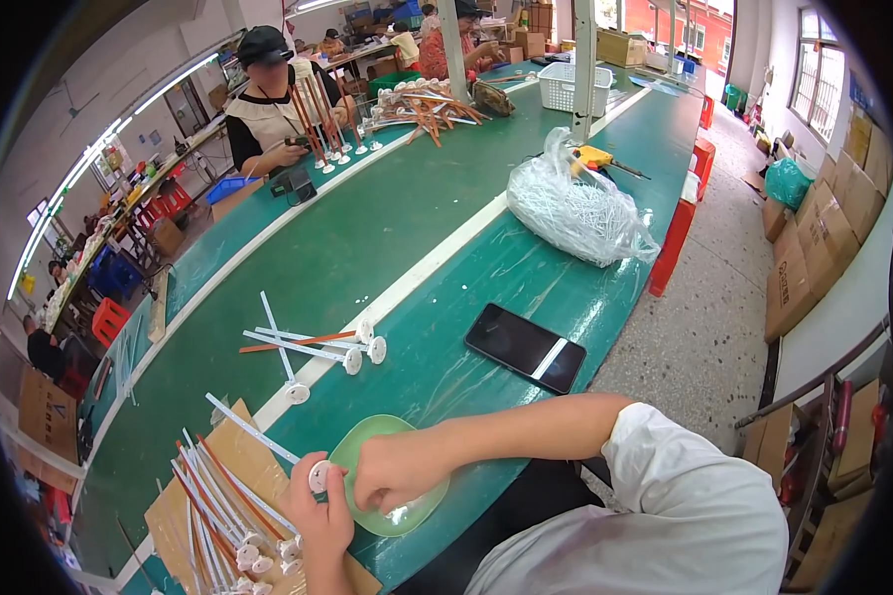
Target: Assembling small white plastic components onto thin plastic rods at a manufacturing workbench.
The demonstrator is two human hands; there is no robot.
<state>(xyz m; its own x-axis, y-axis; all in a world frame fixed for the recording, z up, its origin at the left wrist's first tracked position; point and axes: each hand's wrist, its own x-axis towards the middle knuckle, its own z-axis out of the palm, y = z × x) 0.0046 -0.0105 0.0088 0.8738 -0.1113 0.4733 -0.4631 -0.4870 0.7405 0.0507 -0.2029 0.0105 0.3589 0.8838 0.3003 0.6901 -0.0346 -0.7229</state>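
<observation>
My left hand (322, 516) grips a white round disc (318, 476) between thumb and fingers; a thin pale stick (248, 426) runs from it up and to the left. My right hand (392, 468) reaches into a light green dish (422, 511), its fingers curled down and drawn together. What those fingertips hold, if anything, is hidden. Left of my left hand, several brown and white sticks with white round ends (208, 506) lie bundled on a cardboard sheet (250, 451). Farther off, a few similar disc-ended sticks (352, 360) lie crossed over the pale strip.
A black phone (506, 342) rests beyond my right forearm. Past it stands a clear bag of thin white sticks (585, 218), near a yellow tool (595, 157). Across the green table, a co-worker (278, 119) handles upright sticks. A white basket (574, 91) stands beside a post.
</observation>
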